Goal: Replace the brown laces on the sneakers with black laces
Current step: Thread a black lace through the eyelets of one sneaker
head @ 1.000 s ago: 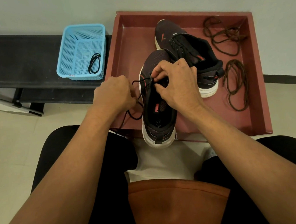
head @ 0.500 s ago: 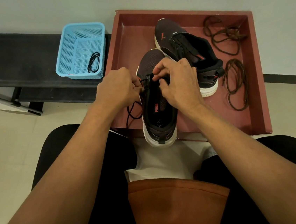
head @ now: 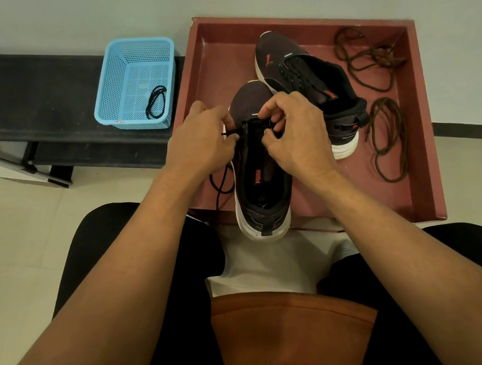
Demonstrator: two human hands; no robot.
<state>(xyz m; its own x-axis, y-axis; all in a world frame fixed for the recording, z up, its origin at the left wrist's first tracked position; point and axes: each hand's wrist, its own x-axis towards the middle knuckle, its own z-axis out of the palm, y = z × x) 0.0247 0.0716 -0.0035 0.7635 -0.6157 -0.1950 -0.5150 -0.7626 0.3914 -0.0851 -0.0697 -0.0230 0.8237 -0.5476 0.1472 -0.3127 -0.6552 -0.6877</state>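
The left hand [head: 200,145] has closed in from the side and now sits against the near sneaker [head: 261,186], opposite the right hand [head: 297,137]. Both sets of fingers are curled, pinching the black lace [head: 221,181] at the front eyelets, and its slack loops down left of the shoe. The heel lies over the near edge of the red tray [head: 425,133]. Beyond are the far sneaker [head: 306,80], the brown laces [head: 389,137] at the right, and a blue basket [head: 133,74] holding a spare lace [head: 156,102].
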